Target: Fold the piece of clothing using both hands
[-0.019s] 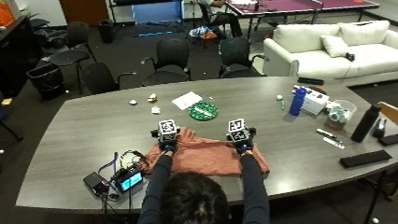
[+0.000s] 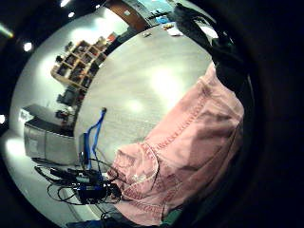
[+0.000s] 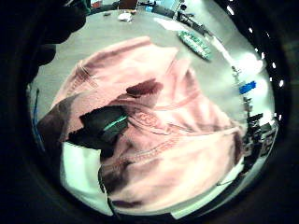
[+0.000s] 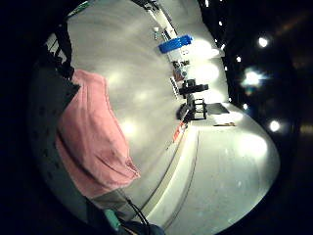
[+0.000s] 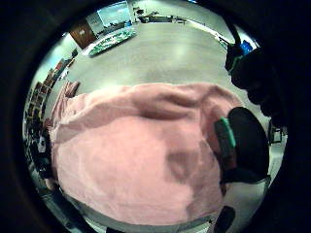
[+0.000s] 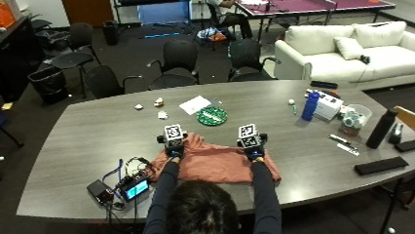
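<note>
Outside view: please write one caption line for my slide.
Both gloved hands, left hand and right hand, rest on a pink garment on a grey table.

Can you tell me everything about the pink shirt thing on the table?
The pink shirt is soft, salmon-pink cloth with stitched seams, lying rumpled and partly spread on the grey table right before the person. Its far edge is bunched up where the left hand and right hand rest, one at each far corner. Whether the fingers pinch the cloth cannot be seen. It is not yet neatly folded.
</note>
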The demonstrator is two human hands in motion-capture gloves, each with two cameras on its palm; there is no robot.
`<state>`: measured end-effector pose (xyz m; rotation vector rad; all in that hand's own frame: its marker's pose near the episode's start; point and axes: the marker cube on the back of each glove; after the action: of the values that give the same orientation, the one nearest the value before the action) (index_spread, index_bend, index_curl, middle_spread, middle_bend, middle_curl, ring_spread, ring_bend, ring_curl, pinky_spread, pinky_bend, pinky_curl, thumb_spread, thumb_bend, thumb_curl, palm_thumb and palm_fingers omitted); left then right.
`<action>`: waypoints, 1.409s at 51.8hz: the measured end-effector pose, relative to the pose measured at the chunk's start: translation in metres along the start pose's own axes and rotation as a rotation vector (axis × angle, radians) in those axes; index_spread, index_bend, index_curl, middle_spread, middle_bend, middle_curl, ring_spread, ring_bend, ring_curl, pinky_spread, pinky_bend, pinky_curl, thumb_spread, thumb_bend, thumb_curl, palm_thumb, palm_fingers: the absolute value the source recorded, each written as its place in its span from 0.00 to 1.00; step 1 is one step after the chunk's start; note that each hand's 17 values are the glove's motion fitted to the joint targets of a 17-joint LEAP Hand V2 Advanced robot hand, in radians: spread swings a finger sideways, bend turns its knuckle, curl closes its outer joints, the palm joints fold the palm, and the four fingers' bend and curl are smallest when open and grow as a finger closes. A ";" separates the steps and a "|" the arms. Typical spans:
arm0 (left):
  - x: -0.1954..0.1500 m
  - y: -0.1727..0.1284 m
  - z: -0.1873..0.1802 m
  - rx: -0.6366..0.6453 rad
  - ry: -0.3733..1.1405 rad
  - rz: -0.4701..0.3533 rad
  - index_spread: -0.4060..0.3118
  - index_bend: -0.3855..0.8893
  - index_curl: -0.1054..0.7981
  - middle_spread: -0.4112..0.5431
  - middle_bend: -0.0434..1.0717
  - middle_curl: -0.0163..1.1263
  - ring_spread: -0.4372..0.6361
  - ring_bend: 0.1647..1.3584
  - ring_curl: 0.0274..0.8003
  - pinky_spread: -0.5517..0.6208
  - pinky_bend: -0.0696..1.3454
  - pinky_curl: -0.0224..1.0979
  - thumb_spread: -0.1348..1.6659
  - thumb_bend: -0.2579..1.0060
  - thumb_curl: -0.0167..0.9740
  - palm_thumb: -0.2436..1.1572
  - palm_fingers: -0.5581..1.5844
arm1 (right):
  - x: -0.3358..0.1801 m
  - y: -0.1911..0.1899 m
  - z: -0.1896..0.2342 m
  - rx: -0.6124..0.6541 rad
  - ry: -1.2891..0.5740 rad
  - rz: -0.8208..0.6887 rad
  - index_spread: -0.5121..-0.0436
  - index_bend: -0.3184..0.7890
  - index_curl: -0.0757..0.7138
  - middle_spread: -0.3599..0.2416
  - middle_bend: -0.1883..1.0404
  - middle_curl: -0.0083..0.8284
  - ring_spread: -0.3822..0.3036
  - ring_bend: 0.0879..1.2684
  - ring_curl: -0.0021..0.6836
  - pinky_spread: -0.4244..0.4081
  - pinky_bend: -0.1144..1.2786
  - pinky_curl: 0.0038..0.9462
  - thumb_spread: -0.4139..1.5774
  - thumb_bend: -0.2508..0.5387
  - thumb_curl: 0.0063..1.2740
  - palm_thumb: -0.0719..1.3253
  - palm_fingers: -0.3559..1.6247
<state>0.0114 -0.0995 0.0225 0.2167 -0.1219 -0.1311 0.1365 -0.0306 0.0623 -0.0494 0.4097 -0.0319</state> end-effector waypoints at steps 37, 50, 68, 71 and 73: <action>0.007 0.067 0.076 -0.292 -0.026 0.156 0.38 0.45 0.50 0.43 0.10 0.26 0.51 0.18 0.40 0.57 0.22 0.31 0.72 0.16 0.21 0.36 0.43 | 0.091 0.012 0.126 -0.239 -0.209 0.373 0.67 0.27 0.24 0.57 0.36 0.42 0.48 0.43 0.52 0.52 0.57 0.36 0.83 0.58 0.15 0.42 0.49; 0.010 0.084 0.080 -0.441 -0.019 0.149 0.42 0.43 0.50 0.52 0.17 0.23 0.65 0.25 0.38 0.74 0.25 0.30 0.74 0.18 0.21 0.25 0.40 | 0.094 0.023 0.129 -0.074 -0.262 0.335 0.69 0.49 0.32 0.36 0.45 0.51 0.27 0.52 0.62 0.21 0.62 0.41 0.77 0.71 0.22 0.69 0.81; 0.023 0.092 0.044 -0.368 0.074 0.210 0.43 0.47 0.54 0.50 0.19 0.25 0.67 0.24 0.36 0.74 0.23 0.30 0.77 0.21 0.25 0.31 0.43 | 0.199 0.039 0.120 -0.105 -0.212 0.554 0.67 0.50 0.53 0.32 0.47 0.59 0.22 0.50 0.68 0.14 0.58 0.44 0.73 0.63 0.24 0.78 0.84; 0.022 0.090 0.041 -0.361 0.087 0.195 0.43 0.47 0.55 0.49 0.18 0.25 0.66 0.23 0.36 0.74 0.23 0.30 0.77 0.21 0.26 0.32 0.43 | 0.205 0.020 0.119 -0.107 -0.332 0.548 0.67 0.50 0.55 0.31 0.48 0.60 0.22 0.49 0.68 0.14 0.58 0.44 0.73 0.63 0.25 0.80 0.84; 0.021 0.090 0.038 -0.366 0.100 0.198 0.43 0.46 0.56 0.49 0.18 0.25 0.66 0.23 0.36 0.74 0.22 0.30 0.77 0.20 0.26 0.32 0.43 | 0.204 0.013 0.106 -0.082 -0.399 0.521 0.67 0.48 0.56 0.32 0.47 0.60 0.22 0.49 0.68 0.14 0.59 0.45 0.72 0.59 0.26 0.78 0.84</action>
<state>0.0370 -0.0233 0.0816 -0.1544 -0.0182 0.0558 0.3661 -0.0214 0.0778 -0.0278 0.0151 0.5016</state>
